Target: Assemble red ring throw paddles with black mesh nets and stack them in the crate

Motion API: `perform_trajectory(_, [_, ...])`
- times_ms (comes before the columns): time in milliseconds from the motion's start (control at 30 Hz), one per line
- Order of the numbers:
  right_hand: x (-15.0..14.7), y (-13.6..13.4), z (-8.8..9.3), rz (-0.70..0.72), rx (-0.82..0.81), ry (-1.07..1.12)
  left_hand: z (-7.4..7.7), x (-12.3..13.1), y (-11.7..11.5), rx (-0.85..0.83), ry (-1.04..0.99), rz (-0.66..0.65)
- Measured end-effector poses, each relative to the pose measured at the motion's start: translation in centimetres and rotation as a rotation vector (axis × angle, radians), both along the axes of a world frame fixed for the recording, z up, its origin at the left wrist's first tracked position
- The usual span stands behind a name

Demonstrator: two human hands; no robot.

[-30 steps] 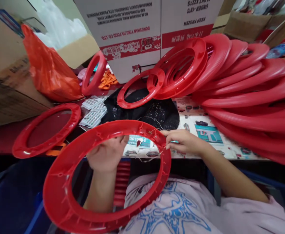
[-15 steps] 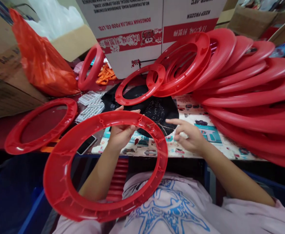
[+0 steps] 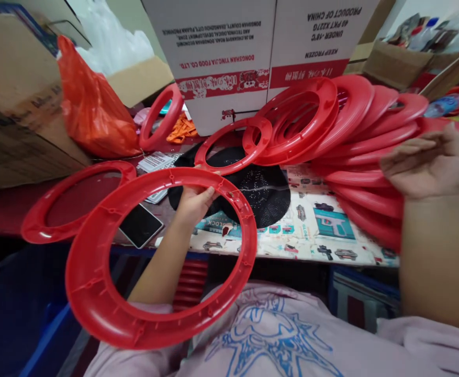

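My left hand (image 3: 198,201) grips the far rim of a large red plastic ring (image 3: 91,309), thumb on the inner edge. The ring is tilted towards me with its ribbed, hollow underside showing. A thin, pale thread (image 3: 270,188) runs taut from the ring's upper right rim towards my right hand (image 3: 429,162); its far end is too fine to follow. That hand is raised at the right, palm facing me, fingers curled together. Beyond the held ring lie a black mesh piece (image 3: 266,193) and a smaller red ring (image 3: 233,167).
Many red rings (image 3: 362,146) are stacked at the right. Another ring (image 3: 36,228) lies at the left edge of the table, near a phone (image 3: 141,225). At the back stand a white carton (image 3: 221,31) and an orange plastic bag (image 3: 91,104).
My right hand has swung from beside the ring out to the far right and up, and the thread is now stretched that way. My left hand still holds the ring.
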State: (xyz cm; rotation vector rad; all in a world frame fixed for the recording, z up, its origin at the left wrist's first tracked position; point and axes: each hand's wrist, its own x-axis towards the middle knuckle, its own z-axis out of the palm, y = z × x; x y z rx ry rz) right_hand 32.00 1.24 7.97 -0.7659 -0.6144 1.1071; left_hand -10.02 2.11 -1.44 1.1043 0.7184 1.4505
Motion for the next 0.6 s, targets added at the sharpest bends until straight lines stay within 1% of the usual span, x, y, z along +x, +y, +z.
perform_trajectory(33, [0.6,0.0,0.1,0.029,-0.031,-0.057,0.1,-0.2,0.0,-0.001,-0.014,-0.001])
perform_trajectory(67, [0.9,0.1,0.2,0.029,-0.047,-0.105,0.2,-0.2,0.0,0.000,-0.030,-0.003])
perform_trajectory(133, [0.0,0.5,0.5,0.032,-0.075,-0.186,0.6,0.2,0.0,0.012,-0.083,-0.013])
perform_trajectory(267, [-4.8,2.6,1.2,0.020,-0.032,-0.375,1.7,2.8,-0.2,0.031,-0.219,-0.073])
perform_trajectory(333, [-7.4,4.0,1.0,0.008,-0.015,-0.442,2.0,4.5,-0.3,0.023,-0.251,-0.092])
perform_trajectory(367, [-8.7,4.7,0.9,0.016,-0.011,-0.532,2.1,5.3,-0.3,0.018,-0.262,-0.095])
perform_trajectory(433, [-11.0,6.0,0.5,0.105,-0.002,-0.633,2.1,6.8,-0.5,0.004,-0.282,-0.115])
perform_trajectory(500, [-12.8,7.0,0.5,0.230,0.034,-0.740,2.0,7.9,-0.7,-0.019,-0.294,-0.174])
perform_trajectory(533, [-13.4,7.4,0.6,0.277,0.079,-0.801,1.9,8.2,-0.9,-0.035,-0.286,-0.215])
perform_trajectory(567, [-13.8,7.7,0.8,0.293,0.119,-0.842,1.9,8.4,-0.9,-0.048,-0.270,-0.252])
perform_trajectory(600, [-13.9,7.8,1.1,0.274,0.142,-0.871,1.9,8.4,-0.9,-0.055,-0.247,-0.276])
